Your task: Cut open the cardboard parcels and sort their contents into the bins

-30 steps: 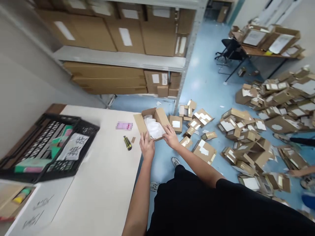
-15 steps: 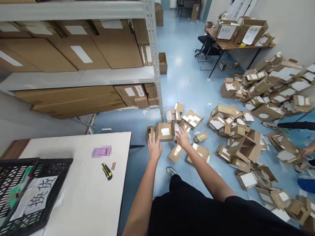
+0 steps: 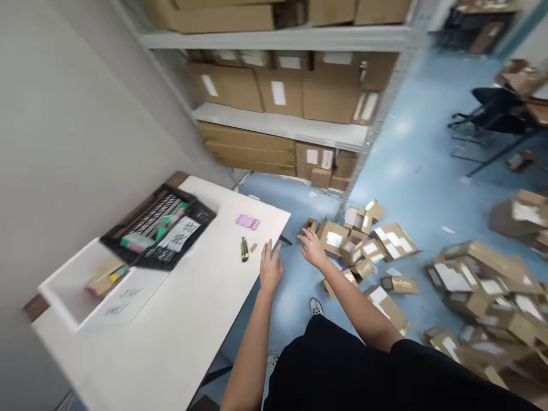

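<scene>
My left hand (image 3: 271,267) is over the right edge of the white table (image 3: 192,308), fingers apart and holding nothing. To its right, my right hand (image 3: 312,249) hangs in the air with spread fingers, also holding nothing. On the tabletop near my left hand lie a black and yellow box cutter (image 3: 244,249), a small brown scrap (image 3: 253,248) and a blurred-out pinkish-purple item (image 3: 248,222). Beyond my right hand, a cardboard box (image 3: 332,237) with a white label rests on the floor among several others.
A black crate (image 3: 169,228) and a white bin (image 3: 81,308), both with items inside, stand along the table's left side. Metal shelving (image 3: 274,123) holding boxes rises behind. Discarded cardboard boxes (image 3: 483,285) cover the floor at right. A black chair (image 3: 492,108) stands farther back.
The view has swung left, bringing the white bin into sight. My left hand has come to the table's edge, and my right hand has moved nearer the table, away from the boxes. Both hands stay unclenched.
</scene>
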The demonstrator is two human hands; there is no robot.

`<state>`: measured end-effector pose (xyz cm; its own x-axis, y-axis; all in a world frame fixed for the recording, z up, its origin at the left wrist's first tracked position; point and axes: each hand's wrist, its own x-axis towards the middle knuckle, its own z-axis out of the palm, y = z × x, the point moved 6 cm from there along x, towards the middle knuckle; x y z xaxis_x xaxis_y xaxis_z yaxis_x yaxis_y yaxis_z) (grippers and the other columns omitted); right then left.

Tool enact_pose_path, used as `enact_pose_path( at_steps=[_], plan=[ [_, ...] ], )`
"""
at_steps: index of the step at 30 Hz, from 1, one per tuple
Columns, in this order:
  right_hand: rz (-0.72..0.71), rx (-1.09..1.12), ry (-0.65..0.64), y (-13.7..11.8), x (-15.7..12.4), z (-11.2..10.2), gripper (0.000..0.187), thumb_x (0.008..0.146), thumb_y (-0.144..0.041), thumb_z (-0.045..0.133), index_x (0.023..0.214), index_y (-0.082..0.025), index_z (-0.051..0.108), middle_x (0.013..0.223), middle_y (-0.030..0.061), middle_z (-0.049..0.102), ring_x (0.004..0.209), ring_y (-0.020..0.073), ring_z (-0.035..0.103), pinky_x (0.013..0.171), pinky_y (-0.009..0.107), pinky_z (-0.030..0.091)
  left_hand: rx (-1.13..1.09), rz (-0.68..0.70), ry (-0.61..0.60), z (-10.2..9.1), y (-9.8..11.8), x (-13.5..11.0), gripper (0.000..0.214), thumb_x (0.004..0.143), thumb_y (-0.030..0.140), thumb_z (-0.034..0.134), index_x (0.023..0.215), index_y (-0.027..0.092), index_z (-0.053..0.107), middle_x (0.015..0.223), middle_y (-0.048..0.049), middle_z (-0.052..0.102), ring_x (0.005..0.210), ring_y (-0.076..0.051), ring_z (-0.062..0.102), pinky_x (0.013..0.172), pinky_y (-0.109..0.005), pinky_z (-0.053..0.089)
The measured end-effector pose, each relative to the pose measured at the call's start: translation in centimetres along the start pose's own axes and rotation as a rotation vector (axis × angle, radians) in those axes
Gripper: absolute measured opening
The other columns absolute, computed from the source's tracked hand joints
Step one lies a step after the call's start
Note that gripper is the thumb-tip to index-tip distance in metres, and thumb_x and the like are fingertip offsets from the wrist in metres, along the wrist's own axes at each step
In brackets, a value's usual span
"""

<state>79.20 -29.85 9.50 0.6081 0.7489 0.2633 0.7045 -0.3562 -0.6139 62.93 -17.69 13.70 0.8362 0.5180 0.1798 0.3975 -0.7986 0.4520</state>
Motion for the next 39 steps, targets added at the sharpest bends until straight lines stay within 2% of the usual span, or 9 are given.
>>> enact_pose_path(
  at_steps=[5, 9, 15, 18, 22, 26, 30, 34, 39],
  plan=[
    [-0.242, 0.073, -0.087, -12.5, 1.6, 5.9, 0.048, 0.093, -0.016, 0.059, 0.139, -0.022, 0.066, 0.157, 0.0134, 0.052, 0.154, 0.0333, 0.035, 0.123, 0.057, 0.039, 0.001, -0.191, 0.161, -7.4, -7.4, -8.2, 0.061, 0.093, 0.014, 0.057, 0.152, 0.026, 0.052, 0.169, -0.0102, 0.037, 0.157, -0.031, 0.033, 0.126, -0.055, 0.038],
    [-0.438, 0.134, -0.195, -24.4, -0.7, 12.2, 0.049, 0.092, -0.016, 0.059, 0.14, -0.02, 0.065, 0.157, 0.0142, 0.052, 0.153, 0.0338, 0.036, 0.122, 0.058, 0.04, -0.03, -0.4, 0.21, -12.9, -14.5, -18.4, 0.068, 0.093, 0.022, 0.061, 0.159, 0.029, 0.043, 0.168, -0.011, 0.039, 0.152, -0.031, 0.042, 0.12, -0.052, 0.045],
    [-0.737, 0.22, -0.39, -41.5, -9.1, 22.2, 0.05, 0.093, -0.017, 0.058, 0.143, -0.021, 0.062, 0.158, 0.0131, 0.051, 0.154, 0.0339, 0.035, 0.121, 0.058, 0.042, -0.025, -0.717, 0.434, -20.1, -22.8, -37.4, 0.065, 0.094, 0.026, 0.061, 0.158, 0.026, 0.046, 0.167, -0.0123, 0.041, 0.152, -0.031, 0.042, 0.122, -0.051, 0.043],
    [-0.886, 0.266, -0.517, -49.2, -14.6, 26.6, 0.051, 0.094, -0.018, 0.057, 0.145, -0.023, 0.061, 0.158, 0.0134, 0.05, 0.154, 0.0342, 0.035, 0.121, 0.059, 0.041, 0.0, -0.876, 0.561, -23.0, -24.8, -46.7, 0.064, 0.093, 0.025, 0.062, 0.156, 0.025, 0.049, 0.165, -0.0117, 0.045, 0.151, -0.03, 0.044, 0.123, -0.05, 0.042],
    [-1.123, 0.324, -0.718, -58.7, -23.4, 31.5, 0.052, 0.095, -0.02, 0.057, 0.147, -0.021, 0.059, 0.161, 0.0144, 0.047, 0.155, 0.035, 0.033, 0.122, 0.059, 0.04, 0.046, -1.099, 0.728, -25.8, -25.5, -58.5, 0.064, 0.092, 0.025, 0.062, 0.155, 0.021, 0.051, 0.164, -0.0141, 0.046, 0.149, -0.032, 0.046, 0.124, -0.051, 0.04],
    [-1.336, 0.376, -0.913, -66.0, -32.8, 35.0, 0.057, 0.094, -0.02, 0.059, 0.151, -0.023, 0.057, 0.162, 0.0135, 0.045, 0.156, 0.0351, 0.032, 0.122, 0.06, 0.04, 0.066, -1.33, 0.9, -26.3, -24.7, -69.2, 0.063, 0.094, 0.027, 0.061, 0.156, 0.022, 0.049, 0.164, -0.0143, 0.045, 0.15, -0.031, 0.045, 0.123, -0.051, 0.04],
    [-1.478, 0.41, -1.073, -70.4, -40.6, 37.4, 0.06, 0.092, -0.019, 0.061, 0.152, -0.023, 0.055, 0.163, 0.0133, 0.044, 0.156, 0.0346, 0.032, 0.123, 0.059, 0.039, 0.071, -1.504, 1.011, -24.5, -23.3, -77.0, 0.061, 0.094, 0.028, 0.06, 0.155, 0.021, 0.051, 0.162, -0.0146, 0.047, 0.151, -0.03, 0.044, 0.123, -0.048, 0.041],
    [-1.553, 0.431, -1.219, -72.6, -46.3, 40.0, 0.061, 0.092, -0.019, 0.062, 0.153, -0.023, 0.055, 0.163, 0.0135, 0.043, 0.155, 0.0336, 0.033, 0.124, 0.056, 0.039, 0.049, -1.661, 1.055, -22.5, -23.0, -81.8, 0.061, 0.093, 0.028, 0.061, 0.154, 0.021, 0.052, 0.162, -0.0151, 0.047, 0.151, -0.031, 0.044, 0.122, -0.049, 0.042],
    [-1.613, 0.429, -1.373, -74.5, -51.1, 44.3, 0.067, 0.089, -0.017, 0.065, 0.154, -0.023, 0.053, 0.162, 0.0152, 0.044, 0.152, 0.0324, 0.039, 0.123, 0.053, 0.04, -0.033, -1.83, 1.042, -20.7, -24.2, -85.0, 0.066, 0.088, 0.023, 0.065, 0.153, 0.023, 0.052, 0.16, -0.0152, 0.051, 0.147, -0.032, 0.049, 0.12, -0.052, 0.044]
  ],
)
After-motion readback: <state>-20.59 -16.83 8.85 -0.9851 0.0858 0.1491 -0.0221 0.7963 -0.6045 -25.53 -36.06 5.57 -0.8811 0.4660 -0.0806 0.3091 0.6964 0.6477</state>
